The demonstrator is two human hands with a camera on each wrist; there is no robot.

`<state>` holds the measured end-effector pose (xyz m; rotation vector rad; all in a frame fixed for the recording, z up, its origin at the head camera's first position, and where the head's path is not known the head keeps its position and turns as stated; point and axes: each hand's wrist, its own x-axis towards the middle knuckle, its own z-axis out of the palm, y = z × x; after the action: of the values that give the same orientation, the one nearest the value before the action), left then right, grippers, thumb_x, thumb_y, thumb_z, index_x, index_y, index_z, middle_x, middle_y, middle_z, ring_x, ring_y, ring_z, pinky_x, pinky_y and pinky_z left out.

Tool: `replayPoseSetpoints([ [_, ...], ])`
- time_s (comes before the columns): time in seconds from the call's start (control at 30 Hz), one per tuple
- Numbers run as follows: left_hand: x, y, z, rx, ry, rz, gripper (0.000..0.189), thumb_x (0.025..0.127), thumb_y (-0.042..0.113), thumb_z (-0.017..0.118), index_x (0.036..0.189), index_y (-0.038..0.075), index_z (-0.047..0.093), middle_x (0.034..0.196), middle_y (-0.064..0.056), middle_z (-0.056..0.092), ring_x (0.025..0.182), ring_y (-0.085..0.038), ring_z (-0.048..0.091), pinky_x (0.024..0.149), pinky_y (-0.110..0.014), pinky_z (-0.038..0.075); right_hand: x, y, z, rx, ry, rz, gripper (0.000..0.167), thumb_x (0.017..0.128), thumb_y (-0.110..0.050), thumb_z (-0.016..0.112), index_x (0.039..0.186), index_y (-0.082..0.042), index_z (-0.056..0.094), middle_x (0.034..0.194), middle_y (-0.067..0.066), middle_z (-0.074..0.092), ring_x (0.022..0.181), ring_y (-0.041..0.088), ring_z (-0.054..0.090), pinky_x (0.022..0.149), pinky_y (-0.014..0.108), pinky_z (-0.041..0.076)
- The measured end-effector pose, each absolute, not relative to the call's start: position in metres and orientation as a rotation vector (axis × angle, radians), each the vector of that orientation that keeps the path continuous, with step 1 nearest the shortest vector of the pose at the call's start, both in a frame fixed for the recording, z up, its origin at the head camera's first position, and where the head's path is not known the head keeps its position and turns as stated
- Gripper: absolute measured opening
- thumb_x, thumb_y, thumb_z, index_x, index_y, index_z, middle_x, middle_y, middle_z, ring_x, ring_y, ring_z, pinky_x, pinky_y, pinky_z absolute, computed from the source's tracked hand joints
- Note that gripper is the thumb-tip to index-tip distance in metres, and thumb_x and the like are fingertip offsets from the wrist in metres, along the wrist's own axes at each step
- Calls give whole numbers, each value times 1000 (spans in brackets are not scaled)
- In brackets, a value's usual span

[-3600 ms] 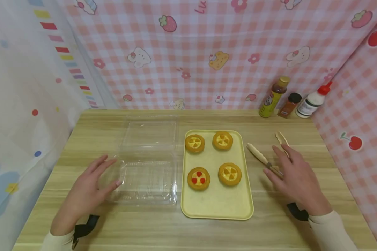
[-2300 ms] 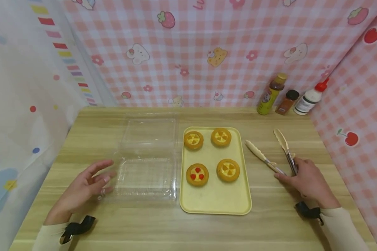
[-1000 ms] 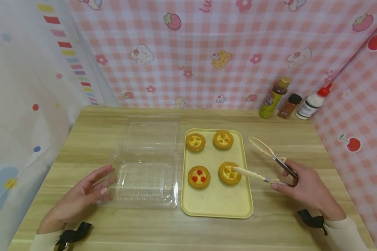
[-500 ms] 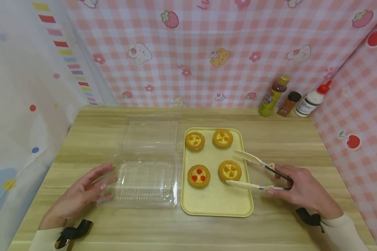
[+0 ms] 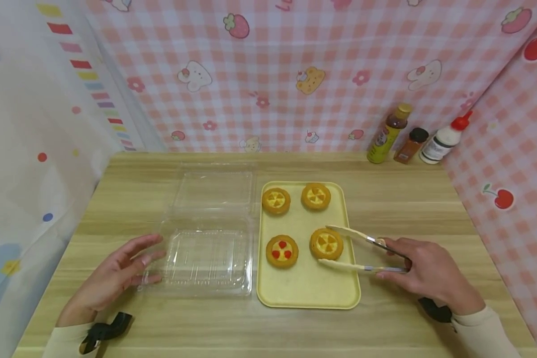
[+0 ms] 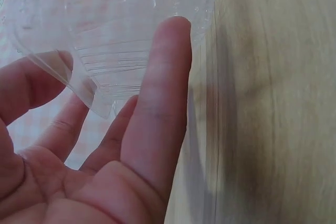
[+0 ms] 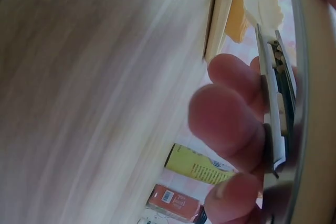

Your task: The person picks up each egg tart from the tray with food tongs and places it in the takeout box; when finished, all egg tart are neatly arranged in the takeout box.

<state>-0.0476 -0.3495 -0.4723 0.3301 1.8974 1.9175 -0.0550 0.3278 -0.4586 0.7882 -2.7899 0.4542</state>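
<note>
My right hand grips a pair of tongs with cream tips and metal arms. The spread tips stand on either side of the near-right egg tart, which lies on a pale yellow tray. The right wrist view shows the fingers curled round the tongs. My left hand is at the left edge of an unfolded clear plastic box, fingers loosely extended. In the left wrist view, one straight finger overlaps the box and the thumb tip shows behind its clear rim.
Also on the tray are a tart with red toppings and two yellow-topped tarts farther back. A yellow-green bottle, a spice jar and a red-capped white bottle stand at the back right, before the checked cloth.
My right hand has picked the tongs up from the table and brought them left over the tray, tips now astride the near-right tart. My left hand stays at the box with slight finger movement.
</note>
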Motion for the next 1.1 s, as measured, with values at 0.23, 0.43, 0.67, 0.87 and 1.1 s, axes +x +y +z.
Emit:
replayPoseSetpoints([
  [0.23, -47, -348, -474, 319, 1907, 1931, 49, 114, 1, 38, 162, 0, 31, 160, 6, 44, 138, -4, 59, 95, -45, 64, -56, 325, -462, 799, -2754, 462, 60, 65, -48, 99, 112, -16, 79, 83, -14, 67, 62, -9, 42, 52, 20, 40],
  [0.43, -47, -348, -475, 325, 1906, 1933, 49, 114, 1, 39, 162, 0, 31, 160, 7, 45, 137, -4, 59, 95, -45, 64, -55, 323, -462, 794, -2756, 467, 58, 66, -46, 99, 111, -15, 80, 82, -14, 68, 61, -10, 41, 52, 19, 39],
  [0.67, -47, -348, -474, 297, 1936, 1914, 49, 114, 2, 41, 161, -2, 30, 161, 5, 43, 137, -3, 59, 94, -46, 64, -58, 322, -450, 819, -2726, 461, 58, 65, -45, 99, 110, -15, 79, 82, -15, 69, 58, -11, 38, 50, 14, 35],
  [0.87, -47, -348, -473, 284, 1947, 1903, 49, 114, 3, 41, 161, -1, 31, 160, 4, 43, 136, -3, 60, 95, -46, 64, -64, 318, -440, 835, -2731, 478, 53, 70, -43, 98, 109, -14, 78, 83, -12, 71, 56, -10, 37, 50, 14, 34],
  [1.1, -48, -348, -471, 260, 1943, 1882, 51, 114, 6, 43, 162, 0, 29, 161, 3, 41, 136, -2, 59, 96, -45, 64, -75, 304, -429, 891, -2697, 487, 53, 72, -43, 97, 113, -14, 78, 84, -11, 71, 60, -8, 42, 53, 16, 39],
])
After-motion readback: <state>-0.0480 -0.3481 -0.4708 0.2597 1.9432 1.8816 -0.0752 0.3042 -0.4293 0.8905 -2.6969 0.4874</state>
